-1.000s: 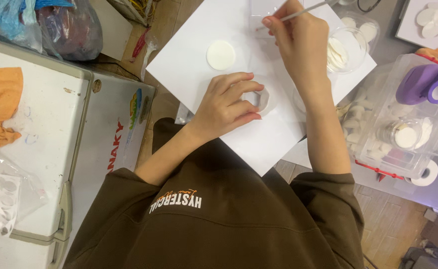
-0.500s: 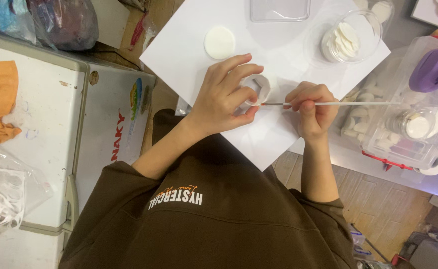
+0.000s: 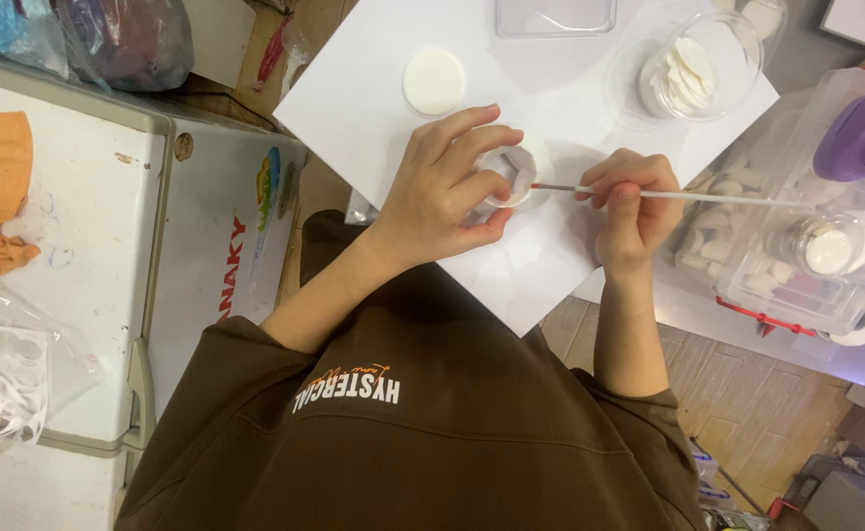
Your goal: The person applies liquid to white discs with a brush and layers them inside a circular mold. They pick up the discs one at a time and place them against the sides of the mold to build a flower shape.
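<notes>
Two hands at the white board's near edge

Left hand (image 3: pixel 442 192) curls around a small white ring (image 3: pixel 507 177) on the white board (image 3: pixel 550 88). Right hand (image 3: pixel 634 202) pinches a thin brush (image 3: pixel 688 197), lying crosswise, tip toward the ring. Bare board lies beyond.

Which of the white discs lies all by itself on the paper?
The flat white disc above the left hand; the other discs are piled in the clear round tub.

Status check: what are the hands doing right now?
Left hand grips small white ring. Right hand holds thin white stick, tip at ring. Nothing between them.
</notes>
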